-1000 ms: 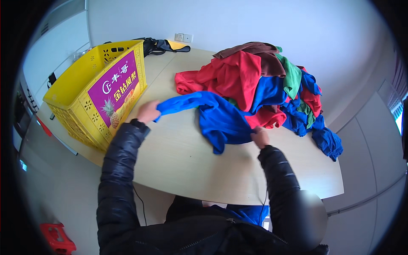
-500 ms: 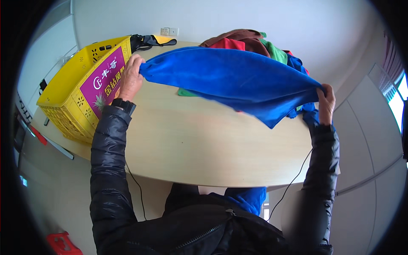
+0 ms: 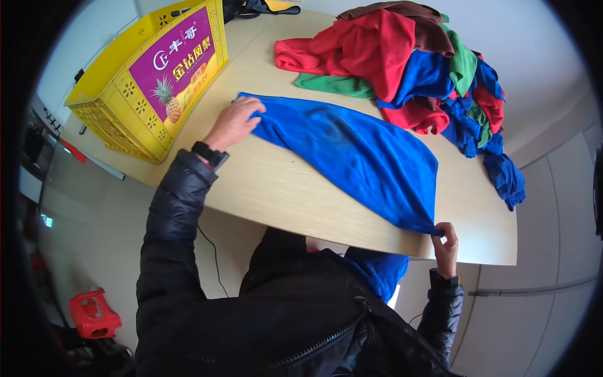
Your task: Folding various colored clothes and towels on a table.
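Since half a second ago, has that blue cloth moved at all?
Yes. The blue cloth has come down from the air and now lies flat on the wooden table, beside the yellow crate.

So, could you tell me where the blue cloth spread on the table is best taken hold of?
Probably at its two far-apart ends: the blue cloth lies flat and stretched, so pinch the end by the left hand and the table-edge corner at the right hand, coming from the near side.

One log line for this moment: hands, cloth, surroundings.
left hand: flat on blue cloth | right hand: pinching cloth corner at table edge | clothes pile, yellow crate beyond
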`<state>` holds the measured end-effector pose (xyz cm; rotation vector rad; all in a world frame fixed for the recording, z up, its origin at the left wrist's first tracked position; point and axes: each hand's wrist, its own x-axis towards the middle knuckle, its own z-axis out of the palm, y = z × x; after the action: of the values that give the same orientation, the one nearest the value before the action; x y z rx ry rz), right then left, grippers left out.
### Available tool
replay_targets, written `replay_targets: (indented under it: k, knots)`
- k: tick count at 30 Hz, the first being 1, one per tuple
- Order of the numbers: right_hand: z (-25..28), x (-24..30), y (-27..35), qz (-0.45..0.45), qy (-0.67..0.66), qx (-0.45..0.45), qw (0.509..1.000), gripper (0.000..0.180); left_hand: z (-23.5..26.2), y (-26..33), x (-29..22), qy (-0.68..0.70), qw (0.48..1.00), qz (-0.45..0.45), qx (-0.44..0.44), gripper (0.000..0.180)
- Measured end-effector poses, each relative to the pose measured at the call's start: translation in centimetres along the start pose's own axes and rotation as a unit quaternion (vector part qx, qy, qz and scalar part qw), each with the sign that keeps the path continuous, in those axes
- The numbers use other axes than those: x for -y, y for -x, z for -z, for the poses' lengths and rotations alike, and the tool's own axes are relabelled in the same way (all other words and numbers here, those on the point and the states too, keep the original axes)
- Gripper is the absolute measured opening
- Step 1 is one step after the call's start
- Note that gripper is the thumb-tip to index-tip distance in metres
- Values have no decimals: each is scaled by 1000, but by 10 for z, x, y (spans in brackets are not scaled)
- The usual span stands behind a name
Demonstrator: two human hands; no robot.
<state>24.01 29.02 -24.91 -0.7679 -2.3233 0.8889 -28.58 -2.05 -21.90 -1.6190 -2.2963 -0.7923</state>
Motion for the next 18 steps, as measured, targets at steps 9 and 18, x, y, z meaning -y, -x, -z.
replay_targets:
  k: [9, 18]
  knots:
    - [11, -10, 12, -16, 63, 30, 997, 15, -64, -65, 24, -33, 992, -3, 120, 34]
    - [16, -12, 15, -28, 55, 17, 998, 12, -15, -64, 13, -26, 971, -124, 203, 12]
